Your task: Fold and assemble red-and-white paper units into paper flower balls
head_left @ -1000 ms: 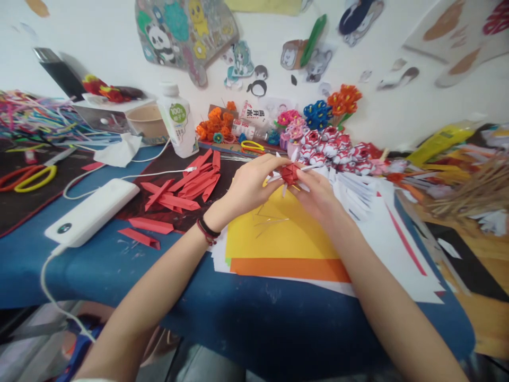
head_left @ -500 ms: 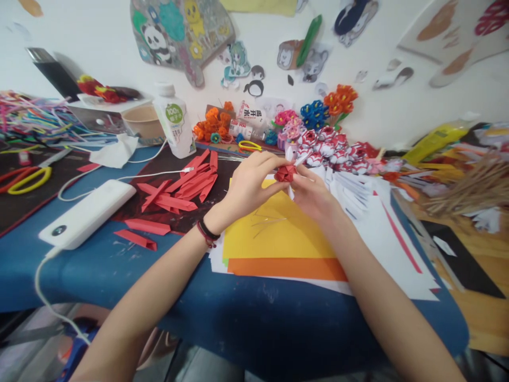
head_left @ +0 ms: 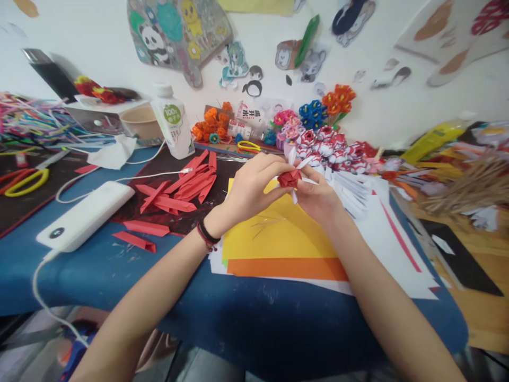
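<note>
Rosette: I have the red-and-white folded-paper rosette with white spikes point(head_left: 290, 179) held up between both hands.
Left grip: left hand point(head_left: 251, 184) pinches its red centre from nine o'clock, thumb below, presumably to press the folds tight.
Right grip: right hand point(head_left: 319, 197) grasps it from four o'clock, likely steadying it; I can't see every fingertip.
Yellow sheet: flat yellow paper sheet point(head_left: 286, 241), six o'clock.
White strips: fanned narrow white paper strips point(head_left: 350, 190), three o'clock.
Red strips: loose folded red paper strips point(head_left: 174, 203), nine o'clock, probably left there for easy reach.
Flowers: clustered red-and-white paper flowers point(head_left: 324, 140), one o'clock.
</note>
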`<state>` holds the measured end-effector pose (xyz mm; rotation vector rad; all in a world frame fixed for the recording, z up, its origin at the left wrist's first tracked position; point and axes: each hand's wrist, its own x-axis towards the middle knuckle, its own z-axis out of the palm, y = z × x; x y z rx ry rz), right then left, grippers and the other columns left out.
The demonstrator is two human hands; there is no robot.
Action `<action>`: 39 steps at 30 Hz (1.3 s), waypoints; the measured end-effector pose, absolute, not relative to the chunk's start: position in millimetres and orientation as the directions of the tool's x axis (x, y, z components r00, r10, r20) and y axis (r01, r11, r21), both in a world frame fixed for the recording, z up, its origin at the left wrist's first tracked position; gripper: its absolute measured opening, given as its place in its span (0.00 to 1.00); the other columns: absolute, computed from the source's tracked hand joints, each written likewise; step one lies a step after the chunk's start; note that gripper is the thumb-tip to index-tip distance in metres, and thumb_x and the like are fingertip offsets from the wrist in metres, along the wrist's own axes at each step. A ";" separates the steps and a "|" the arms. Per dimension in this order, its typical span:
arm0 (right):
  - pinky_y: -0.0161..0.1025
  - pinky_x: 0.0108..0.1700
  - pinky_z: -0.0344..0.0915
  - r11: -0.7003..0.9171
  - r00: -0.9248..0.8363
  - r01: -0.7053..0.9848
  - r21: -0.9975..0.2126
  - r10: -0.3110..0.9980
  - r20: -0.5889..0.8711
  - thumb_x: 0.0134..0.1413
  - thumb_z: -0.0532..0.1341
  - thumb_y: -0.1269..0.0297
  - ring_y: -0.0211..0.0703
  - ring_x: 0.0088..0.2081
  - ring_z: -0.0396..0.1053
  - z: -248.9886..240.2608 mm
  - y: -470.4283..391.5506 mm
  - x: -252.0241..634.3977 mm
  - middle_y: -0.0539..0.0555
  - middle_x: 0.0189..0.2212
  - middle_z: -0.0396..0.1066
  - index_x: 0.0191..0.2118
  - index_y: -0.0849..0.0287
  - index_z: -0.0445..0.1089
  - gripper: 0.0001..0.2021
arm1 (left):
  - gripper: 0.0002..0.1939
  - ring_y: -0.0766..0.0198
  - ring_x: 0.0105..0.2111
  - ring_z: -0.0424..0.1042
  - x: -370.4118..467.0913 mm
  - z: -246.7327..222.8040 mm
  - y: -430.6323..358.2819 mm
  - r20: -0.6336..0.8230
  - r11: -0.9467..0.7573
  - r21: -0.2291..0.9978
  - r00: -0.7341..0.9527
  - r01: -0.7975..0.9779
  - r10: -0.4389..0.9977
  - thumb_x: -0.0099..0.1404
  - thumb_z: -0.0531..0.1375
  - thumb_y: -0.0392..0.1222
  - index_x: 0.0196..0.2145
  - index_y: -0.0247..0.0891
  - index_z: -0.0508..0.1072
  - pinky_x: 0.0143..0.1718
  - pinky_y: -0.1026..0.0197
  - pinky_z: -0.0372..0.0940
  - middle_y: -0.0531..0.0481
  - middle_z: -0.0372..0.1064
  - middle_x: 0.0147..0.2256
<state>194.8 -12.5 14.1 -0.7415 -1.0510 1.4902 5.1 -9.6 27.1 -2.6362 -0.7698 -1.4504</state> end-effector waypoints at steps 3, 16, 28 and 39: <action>0.41 0.44 0.72 0.006 -0.191 -0.428 -0.904 0.977 0.097 0.31 0.80 0.59 0.44 0.41 0.77 15.0 -13.8 191.7 0.46 0.38 0.80 0.41 0.48 0.78 0.24 | 0.10 0.58 0.48 0.73 5.4 26.5 -9.1 0.807 -0.873 0.189 0.436 0.451 0.399 0.72 0.61 0.44 0.49 0.40 0.73 0.51 0.54 0.68 0.44 0.75 0.47; 0.41 0.43 0.73 0.008 -0.186 -0.319 -0.948 0.980 0.071 0.40 0.76 0.45 0.48 0.47 0.75 7.8 -9.6 194.9 0.48 0.38 0.79 0.36 0.47 0.77 0.18 | 0.19 0.63 0.43 0.75 -3.3 29.2 0.4 0.783 -0.899 0.321 0.452 0.297 0.429 0.66 0.68 0.48 0.52 0.40 0.75 0.46 0.60 0.70 0.45 0.75 0.44; 0.37 0.44 0.70 -0.066 -0.221 -0.382 -0.922 0.975 0.022 0.42 0.75 0.52 0.40 0.42 0.74 4.9 -13.1 192.6 0.46 0.37 0.78 0.39 0.47 0.78 0.16 | 0.10 0.63 0.42 0.74 9.5 20.3 -10.6 0.828 -0.845 0.254 0.346 0.471 0.442 0.71 0.64 0.43 0.47 0.37 0.74 0.45 0.60 0.69 0.47 0.77 0.42; 0.40 0.38 0.69 0.015 -0.158 -0.359 -0.933 0.984 0.076 0.32 0.79 0.51 0.43 0.35 0.73 12.9 -13.3 186.1 0.47 0.31 0.76 0.34 0.49 0.74 0.21 | 0.12 0.61 0.45 0.75 7.8 18.5 -10.5 0.783 -0.809 0.236 0.388 0.538 0.486 0.71 0.64 0.45 0.49 0.39 0.72 0.45 0.60 0.67 0.47 0.76 0.45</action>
